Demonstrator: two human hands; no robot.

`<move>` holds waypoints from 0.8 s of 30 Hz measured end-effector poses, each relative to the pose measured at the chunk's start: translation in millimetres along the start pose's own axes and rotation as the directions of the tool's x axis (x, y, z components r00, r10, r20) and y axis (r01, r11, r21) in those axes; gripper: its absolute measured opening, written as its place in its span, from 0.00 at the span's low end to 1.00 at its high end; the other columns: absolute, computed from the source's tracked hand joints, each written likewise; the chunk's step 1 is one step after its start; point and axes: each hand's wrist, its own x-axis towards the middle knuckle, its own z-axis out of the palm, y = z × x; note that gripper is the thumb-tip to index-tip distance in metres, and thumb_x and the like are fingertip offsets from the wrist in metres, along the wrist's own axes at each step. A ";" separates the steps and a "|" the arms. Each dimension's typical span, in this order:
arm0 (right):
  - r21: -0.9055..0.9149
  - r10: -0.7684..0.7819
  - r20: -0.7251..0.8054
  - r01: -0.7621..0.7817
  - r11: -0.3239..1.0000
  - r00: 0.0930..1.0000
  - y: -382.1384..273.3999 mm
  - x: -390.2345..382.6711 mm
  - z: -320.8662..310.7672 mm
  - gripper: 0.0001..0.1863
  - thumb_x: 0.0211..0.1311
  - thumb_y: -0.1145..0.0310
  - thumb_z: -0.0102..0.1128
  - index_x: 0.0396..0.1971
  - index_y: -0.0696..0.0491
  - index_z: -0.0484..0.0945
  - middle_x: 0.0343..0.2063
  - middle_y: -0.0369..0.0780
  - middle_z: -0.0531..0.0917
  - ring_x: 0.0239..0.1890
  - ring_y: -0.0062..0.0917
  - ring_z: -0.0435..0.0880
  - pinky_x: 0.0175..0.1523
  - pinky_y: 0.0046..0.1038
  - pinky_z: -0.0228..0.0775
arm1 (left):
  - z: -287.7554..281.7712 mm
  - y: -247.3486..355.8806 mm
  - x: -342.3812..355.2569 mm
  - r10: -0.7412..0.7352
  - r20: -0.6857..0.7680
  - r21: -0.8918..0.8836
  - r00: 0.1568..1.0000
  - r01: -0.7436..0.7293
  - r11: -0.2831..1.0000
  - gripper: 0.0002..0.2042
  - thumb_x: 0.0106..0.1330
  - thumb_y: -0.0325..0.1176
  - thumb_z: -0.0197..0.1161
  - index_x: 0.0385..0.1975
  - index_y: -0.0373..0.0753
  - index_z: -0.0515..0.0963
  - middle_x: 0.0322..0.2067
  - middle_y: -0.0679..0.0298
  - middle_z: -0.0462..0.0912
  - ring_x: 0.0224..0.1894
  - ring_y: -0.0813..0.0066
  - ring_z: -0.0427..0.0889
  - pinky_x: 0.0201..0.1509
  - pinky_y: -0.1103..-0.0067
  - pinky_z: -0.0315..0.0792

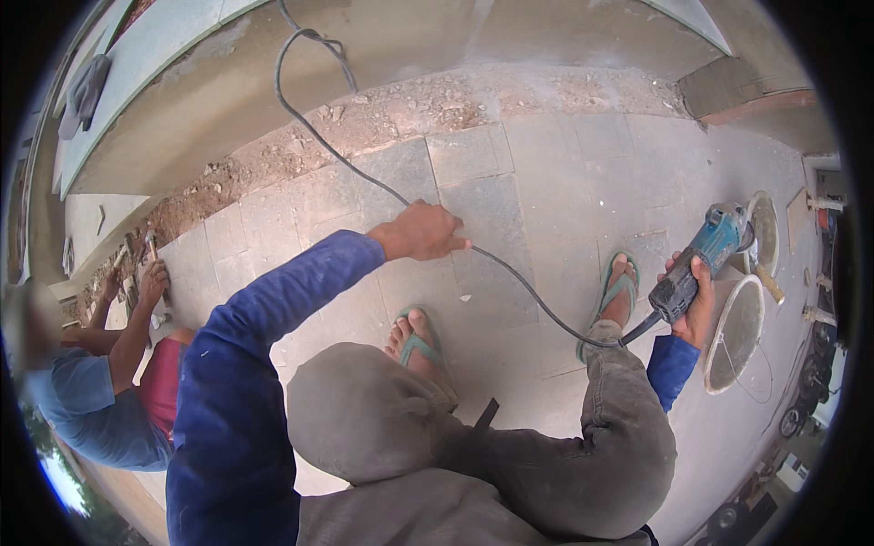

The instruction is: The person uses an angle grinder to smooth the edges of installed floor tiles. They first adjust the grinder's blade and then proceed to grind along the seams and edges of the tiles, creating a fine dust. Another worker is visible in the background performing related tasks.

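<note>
My right hand (696, 300) is wrapped round the body of a blue and black angle grinder (706, 250), held out at my right with its head toward the buckets. The grinder's black power cord (546, 308) droops from its rear end across to my left hand (423, 231). My left hand is closed on that cord, in front of me above the paving. Beyond it, the cord runs up to the far wall and makes a loop there. What the disc side of the grinder looks like is hard to make out.
Two buckets (734, 337) stand at the right, a wooden-handled tool beside them. Broken rubble (391, 118) lines the foot of the low wall (391, 45). At the left, a co-worker (105, 400) crouches with a hammer-like tool. A dark cap (86, 91) lies on the ledge.
</note>
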 end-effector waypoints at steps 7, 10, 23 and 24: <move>0.286 -0.028 0.063 0.009 0.958 0.998 -6.7 -18.8 10.2 0.24 0.68 0.54 0.64 0.56 0.53 0.72 0.48 0.43 0.82 0.51 0.29 0.83 0.51 0.35 0.79 | 77.6 55.4 -57.1 0.223 -0.791 -0.095 0.570 -0.475 0.875 0.19 0.67 0.49 0.65 0.47 0.40 0.83 0.41 0.56 0.86 0.44 0.52 0.82 0.51 0.61 0.75; 0.316 -0.021 0.093 -0.009 0.949 0.995 -11.6 -24.1 22.4 0.24 0.70 0.53 0.61 0.56 0.54 0.72 0.48 0.44 0.81 0.52 0.30 0.84 0.49 0.37 0.81 | 94.2 62.1 -71.7 0.130 -0.840 -0.171 0.527 -0.485 0.858 0.19 0.66 0.47 0.66 0.48 0.39 0.82 0.42 0.58 0.85 0.46 0.53 0.81 0.52 0.63 0.74; 0.307 0.023 0.309 -0.122 0.944 0.951 66.0 1.0 49.8 0.21 0.68 0.57 0.61 0.50 0.58 0.74 0.41 0.43 0.82 0.44 0.28 0.85 0.42 0.35 0.87 | 229.2 -57.8 -124.3 -0.796 -0.581 -0.553 0.169 0.636 0.539 0.53 0.66 0.67 0.54 0.76 0.30 0.44 0.76 0.37 0.37 0.79 0.39 0.35 0.74 0.38 0.33; 0.318 0.027 0.324 -0.135 0.938 0.946 67.5 0.4 56.7 0.21 0.68 0.56 0.61 0.50 0.58 0.74 0.41 0.42 0.81 0.43 0.28 0.85 0.41 0.35 0.87 | 236.3 -56.4 -124.3 -0.856 -0.508 -0.585 0.094 0.692 0.423 0.54 0.66 0.68 0.54 0.76 0.28 0.43 0.76 0.35 0.36 0.79 0.38 0.34 0.74 0.37 0.32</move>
